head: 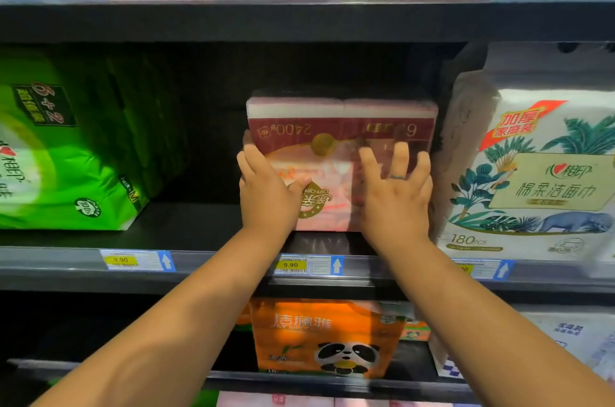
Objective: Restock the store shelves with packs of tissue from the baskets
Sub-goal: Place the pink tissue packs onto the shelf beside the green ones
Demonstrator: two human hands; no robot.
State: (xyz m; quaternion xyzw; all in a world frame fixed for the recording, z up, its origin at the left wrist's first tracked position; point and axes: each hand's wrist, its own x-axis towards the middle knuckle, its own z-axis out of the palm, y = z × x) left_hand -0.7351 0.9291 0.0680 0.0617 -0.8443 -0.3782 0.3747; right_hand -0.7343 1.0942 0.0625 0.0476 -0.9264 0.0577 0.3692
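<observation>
Head view, hands pressing tissue pack, fingers spread

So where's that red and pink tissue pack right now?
The red tissue pack stands mid-frame in the head view on the middle shelf, close beside a white palm-print pack on its right, a green pack farther off to its left.
</observation>
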